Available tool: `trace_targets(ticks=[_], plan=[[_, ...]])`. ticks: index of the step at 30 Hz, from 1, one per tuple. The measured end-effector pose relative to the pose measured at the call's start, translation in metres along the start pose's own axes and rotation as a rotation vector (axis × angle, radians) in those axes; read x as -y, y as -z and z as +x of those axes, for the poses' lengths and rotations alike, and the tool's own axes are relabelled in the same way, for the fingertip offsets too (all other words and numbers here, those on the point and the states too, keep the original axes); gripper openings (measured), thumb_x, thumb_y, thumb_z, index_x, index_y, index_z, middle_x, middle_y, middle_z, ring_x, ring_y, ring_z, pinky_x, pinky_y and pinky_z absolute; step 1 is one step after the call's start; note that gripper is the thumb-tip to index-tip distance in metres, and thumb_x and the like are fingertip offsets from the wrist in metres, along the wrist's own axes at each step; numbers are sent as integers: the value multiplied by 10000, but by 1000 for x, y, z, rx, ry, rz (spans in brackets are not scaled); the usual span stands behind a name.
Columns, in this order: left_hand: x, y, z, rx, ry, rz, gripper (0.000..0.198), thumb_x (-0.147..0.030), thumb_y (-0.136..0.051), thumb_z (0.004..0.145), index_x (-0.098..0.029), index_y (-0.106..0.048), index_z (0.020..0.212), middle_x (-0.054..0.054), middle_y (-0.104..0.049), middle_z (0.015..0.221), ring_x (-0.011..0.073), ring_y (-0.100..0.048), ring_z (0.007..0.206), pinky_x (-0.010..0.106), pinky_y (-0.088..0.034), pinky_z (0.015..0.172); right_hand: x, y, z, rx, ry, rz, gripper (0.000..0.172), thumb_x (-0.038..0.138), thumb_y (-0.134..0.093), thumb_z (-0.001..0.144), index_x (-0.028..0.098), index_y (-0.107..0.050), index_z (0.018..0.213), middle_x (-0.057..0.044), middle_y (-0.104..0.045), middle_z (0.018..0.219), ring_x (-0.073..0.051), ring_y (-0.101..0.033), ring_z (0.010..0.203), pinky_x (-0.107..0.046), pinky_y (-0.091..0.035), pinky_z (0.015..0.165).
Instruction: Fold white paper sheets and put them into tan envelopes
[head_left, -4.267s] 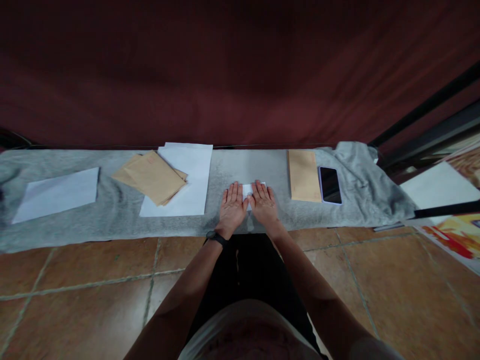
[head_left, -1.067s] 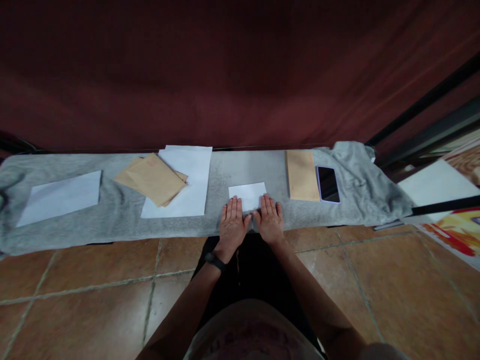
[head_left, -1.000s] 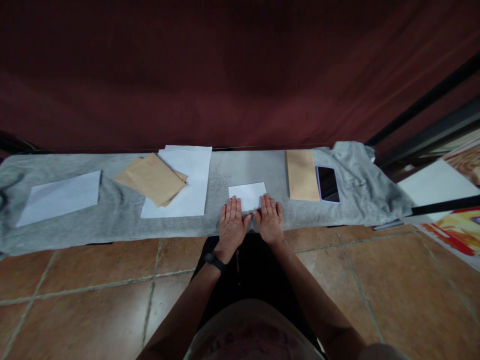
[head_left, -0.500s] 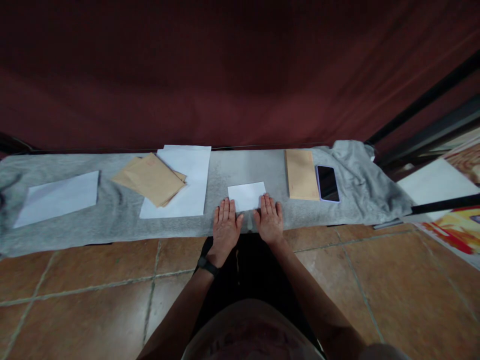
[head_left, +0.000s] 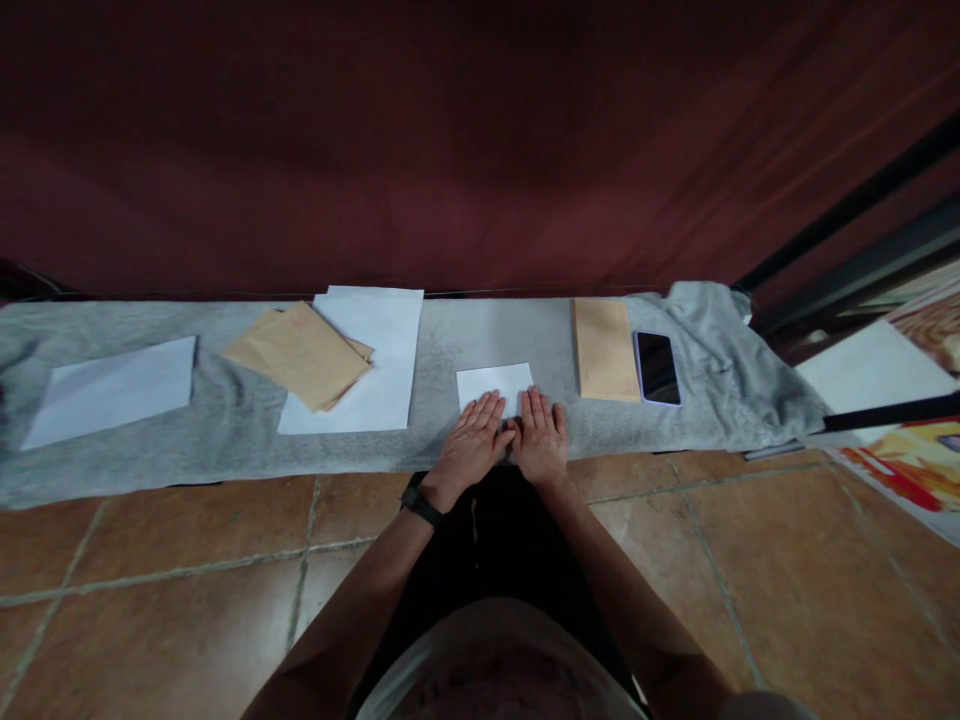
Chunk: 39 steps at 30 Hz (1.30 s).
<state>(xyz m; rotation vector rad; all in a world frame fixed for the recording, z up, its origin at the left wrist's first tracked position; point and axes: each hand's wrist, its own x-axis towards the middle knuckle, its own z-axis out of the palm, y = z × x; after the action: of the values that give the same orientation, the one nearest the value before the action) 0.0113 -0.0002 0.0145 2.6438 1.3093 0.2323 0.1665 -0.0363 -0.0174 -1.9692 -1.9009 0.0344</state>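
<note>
A small white sheet of paper, perhaps folded, lies flat on the grey cloth in front of me. My left hand, with a dark watch on its wrist, rests palm down over the paper's near edge, fingers stretched out. Beside it my right hand lies flat on the paper's near right corner. The two thumbs meet or nearly meet. Both hands cover the near edge of the paper.
To the left, brown envelopes overlap larger white sheets; farther left lies another white sheet. On the right are a stack of brown envelopes and a phone. A dark red curtain hangs behind.
My left hand has slid right along the paper's near edge, toward my right hand, and now covers more of the paper. My right hand has stayed in place.
</note>
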Motion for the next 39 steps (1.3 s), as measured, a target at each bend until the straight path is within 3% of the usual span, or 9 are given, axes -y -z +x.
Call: trace_targets(ticks=[15,39], plan=[[-4,-8,21,-71,157,26,656,-466,-332,1047,-84,-314,1580,157,-307,1645,247,-223,1555,469,-194,1278,-1,-3,1,-24,7,-1,551,349,-396,1045,117,-415,1544,-179,-433,1585,-309,-388,1471,-561,-230,1211],[2,-20,31,-153,293,33,671,-474,-340,1045,-85,-294,1589,171,-310,1641,283,-217,1555,525,-217,1261,-1,1,2,-36,-1,10,549,372,-411,1043,131,-432,1536,-172,-460,1570,-308,-406,1459,-551,-233,1210]])
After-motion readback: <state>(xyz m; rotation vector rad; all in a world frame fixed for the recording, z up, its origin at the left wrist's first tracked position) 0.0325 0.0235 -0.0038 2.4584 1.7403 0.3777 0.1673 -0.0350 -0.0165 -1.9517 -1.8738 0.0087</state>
